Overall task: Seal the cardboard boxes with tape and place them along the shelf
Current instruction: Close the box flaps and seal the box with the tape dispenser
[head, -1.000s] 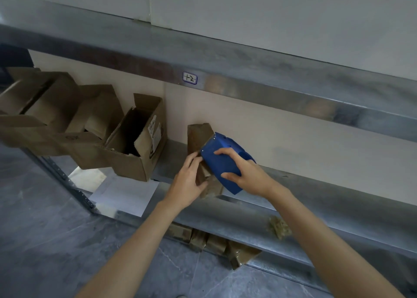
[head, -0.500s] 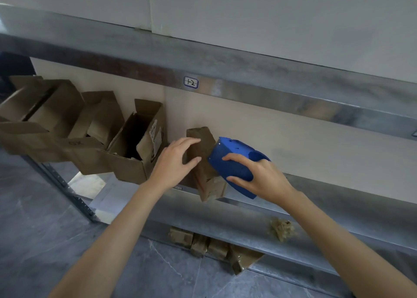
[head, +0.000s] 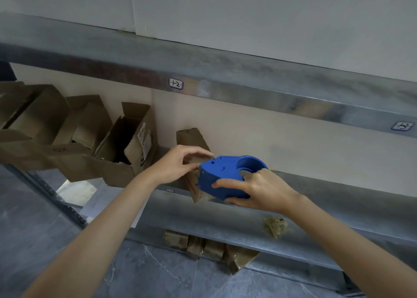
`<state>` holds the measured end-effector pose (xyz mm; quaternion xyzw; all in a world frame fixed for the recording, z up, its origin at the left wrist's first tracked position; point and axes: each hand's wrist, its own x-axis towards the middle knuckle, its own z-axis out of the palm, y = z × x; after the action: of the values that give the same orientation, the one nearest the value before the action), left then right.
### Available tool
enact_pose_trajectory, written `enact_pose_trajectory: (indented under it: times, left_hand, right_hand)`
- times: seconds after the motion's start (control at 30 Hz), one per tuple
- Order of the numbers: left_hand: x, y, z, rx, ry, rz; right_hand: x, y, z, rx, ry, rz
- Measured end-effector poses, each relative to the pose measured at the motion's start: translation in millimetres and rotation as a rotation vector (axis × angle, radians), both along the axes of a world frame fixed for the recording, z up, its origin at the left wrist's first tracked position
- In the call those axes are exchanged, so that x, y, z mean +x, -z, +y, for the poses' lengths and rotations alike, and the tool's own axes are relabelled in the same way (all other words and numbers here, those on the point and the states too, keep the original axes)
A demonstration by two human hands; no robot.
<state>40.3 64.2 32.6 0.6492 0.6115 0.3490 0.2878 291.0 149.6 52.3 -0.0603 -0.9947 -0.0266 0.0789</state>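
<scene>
Left of the small box [head: 191, 144], open cartons [head: 126, 153] await sealing; left hand [head: 178, 164] steadies it, right hand [head: 261, 189] grips the blue tape dispenser [head: 225, 175].

small box [head: 194, 139] half hidden behind hands [head: 178, 164]

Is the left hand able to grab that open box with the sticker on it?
Probably yes. The left hand is holding the small box, so it must let go first. The open box stands just to its left on the shelf, with nothing between them.
</scene>
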Motion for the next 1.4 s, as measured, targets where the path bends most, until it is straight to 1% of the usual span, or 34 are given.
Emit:
enact_pose_trajectory:
  times: [0.13, 0.27, 0.4, 0.53, 0.67, 0.8, 0.93, 1.07, 1.23, 1.4]
  left_hand:
    - [5.9, 3.9, -0.9, 0.024, -0.005, -0.067]
    - [9.2, 6.4, 0.2, 0.034, -0.028, -0.019]
    - [11.6, 9.5, -0.2, 0.028, -0.054, -0.038]
    - [14.3, 11.8, -0.5, 0.033, -0.108, -0.023]
    - [17.5, 12.2, -2.4, 0.055, -0.157, -0.006]
    - [16.5, 12.1, -5.8, 0.080, -0.215, -0.059]
    - [5.3, 22.0, -18.5, 0.068, -0.247, -0.142]
    - [3.3, 38.2, -29.6, 0.056, -0.250, -0.167]
    - [-21.1, 50.1, -45.0, 0.022, -0.317, -0.181]
    - [-11.7, 55.5, -41.9, 0.003, -0.303, -0.218]
  right_hand:
    - [4.1, 0.9, -4.0, 0.027, -0.020, 0.030]
    - [5.0, 3.4, -3.7, 0.016, -0.026, -0.019]
    - [5.4, 6.5, -4.0, -0.005, -0.004, -0.071]
    - [2.3, 0.1, -7.0, -0.064, 0.044, -0.045]
    - [1.8, -11.5, 0.0, -0.112, 0.085, -0.074]
    - [7.0, -18.2, 5.4, -0.132, 0.099, -0.080]
    - [21.5, -15.4, 9.5, -0.108, 0.144, -0.137]
    - [34.8, -9.2, 8.1, -0.129, 0.177, -0.161]
    - [57.0, -9.6, 14.4, -0.137, 0.251, -0.162]
    - [60.7, -10.8, 17.8, -0.140, 0.288, -0.152]
